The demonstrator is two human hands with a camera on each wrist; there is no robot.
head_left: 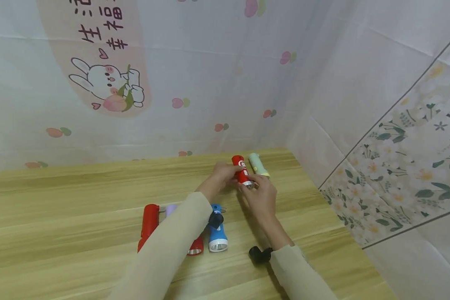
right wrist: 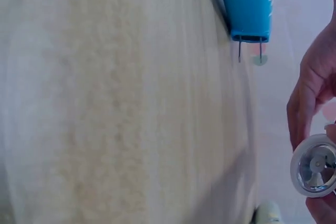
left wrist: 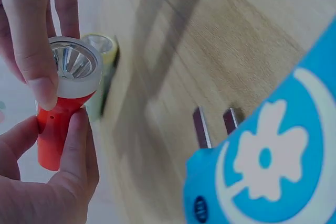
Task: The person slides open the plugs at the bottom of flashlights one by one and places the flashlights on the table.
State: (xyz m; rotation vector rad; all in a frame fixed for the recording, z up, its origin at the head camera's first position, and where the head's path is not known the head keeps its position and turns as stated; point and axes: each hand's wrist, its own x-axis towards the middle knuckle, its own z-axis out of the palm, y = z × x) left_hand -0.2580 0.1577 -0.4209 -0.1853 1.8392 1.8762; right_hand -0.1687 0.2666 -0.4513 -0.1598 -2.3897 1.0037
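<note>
A small red flashlight with a white rim is between my two hands near the table's back edge. My left hand grips its red body, thumb on one side and fingers on the other in the left wrist view. At the lens end, my right hand pinches the white rim; its thumb lies over the clear lamp head. Just right of it lies a pale green flashlight with a yellow rim. The right wrist view shows the lens face-on, cut by the frame edge.
Nearer me, a blue flashlight with bare plug prongs lies beside my left forearm. A long red flashlight, a purple one and another red one lie there too, partly behind the sleeve. Printed cloth walls border the table's back and right.
</note>
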